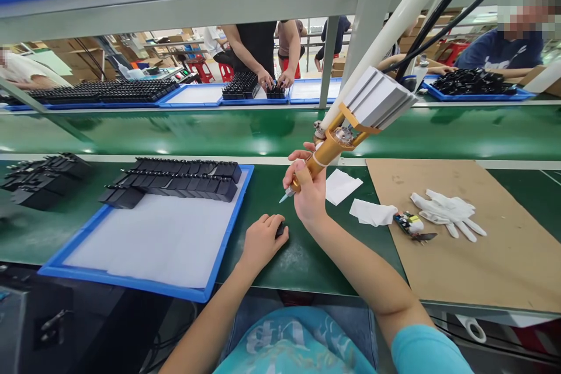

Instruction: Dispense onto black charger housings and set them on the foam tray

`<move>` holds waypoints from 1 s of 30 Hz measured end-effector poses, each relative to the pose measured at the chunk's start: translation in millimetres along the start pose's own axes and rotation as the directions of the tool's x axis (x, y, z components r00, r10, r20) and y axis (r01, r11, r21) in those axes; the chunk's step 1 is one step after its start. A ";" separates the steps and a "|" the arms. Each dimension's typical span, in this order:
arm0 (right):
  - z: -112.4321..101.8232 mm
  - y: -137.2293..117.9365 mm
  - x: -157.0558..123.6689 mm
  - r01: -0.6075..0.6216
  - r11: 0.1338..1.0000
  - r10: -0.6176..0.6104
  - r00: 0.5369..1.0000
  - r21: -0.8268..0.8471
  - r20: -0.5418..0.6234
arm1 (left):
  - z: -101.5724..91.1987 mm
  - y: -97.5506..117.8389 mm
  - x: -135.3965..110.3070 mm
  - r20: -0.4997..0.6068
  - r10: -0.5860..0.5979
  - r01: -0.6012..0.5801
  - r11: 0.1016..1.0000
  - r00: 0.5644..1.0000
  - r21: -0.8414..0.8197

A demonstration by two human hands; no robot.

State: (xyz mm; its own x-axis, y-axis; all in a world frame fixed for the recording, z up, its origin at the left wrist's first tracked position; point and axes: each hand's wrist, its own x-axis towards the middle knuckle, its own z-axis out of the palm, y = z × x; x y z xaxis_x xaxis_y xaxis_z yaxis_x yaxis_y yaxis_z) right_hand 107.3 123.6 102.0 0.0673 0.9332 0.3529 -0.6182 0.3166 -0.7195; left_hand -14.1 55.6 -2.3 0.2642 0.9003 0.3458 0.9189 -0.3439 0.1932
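Observation:
My right hand [309, 187] is wrapped round the gold barrel of a glue dispensing gun [323, 155], raised over the green bench. Its pale blue needle tip [284, 197] points down and left, apart from the small part below. Lower down, my left hand [263, 239] rests on the bench, closed on a small black plastic part [280, 229], mostly hidden by the fingers. To the left lies a blue tray [221, 257] lined with white paper. Rows of black plastic casings [188, 178] stand along its far side.
More black casings [48, 178] sit at far left. On the right, cardboard [482, 269] bears white gloves [451, 210] and a small circuit board [409, 223]; white paper pieces [343, 186] lie nearby. Hoses [456, 29] run up from the gun. Co-workers sit beyond the green conveyor [175, 131].

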 end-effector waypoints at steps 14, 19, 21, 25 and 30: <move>-2.9 2.5 5.9 0.028 1.000 -0.028 0.999 0.013 -0.028 | -35.1 8.1 -12.7 0.489 -0.304 0.352 -0.410 0.817 -0.842; -4.7 1.7 8.3 0.032 0.999 -0.033 0.998 -0.020 -0.054 | -50.8 10.8 -12.1 0.397 -0.205 0.206 -0.600 0.895 -0.773; -5.8 1.8 9.5 0.042 0.999 -0.043 0.998 -0.018 -0.052 | -53.6 9.5 -13.6 0.309 -0.210 0.147 -0.557 0.928 -0.817; -8.1 2.3 11.7 0.053 0.998 -0.054 0.997 -0.026 -0.051 | -56.5 6.5 -17.6 0.189 -0.206 0.075 -0.462 0.960 -0.884; -9.5 2.8 13.8 0.056 0.997 -0.060 0.996 -0.057 -0.060 | -57.3 1.2 -20.4 0.196 -0.218 0.091 -0.416 0.956 -0.905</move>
State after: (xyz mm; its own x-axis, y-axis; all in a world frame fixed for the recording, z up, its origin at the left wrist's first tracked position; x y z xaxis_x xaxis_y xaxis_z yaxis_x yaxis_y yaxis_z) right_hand 113.9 139.0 99.2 0.1505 0.9212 0.3589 -0.5680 0.3777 -0.7313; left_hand -35.1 21.5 43.5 0.1101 0.9880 0.1085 -0.6234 -0.0164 0.7818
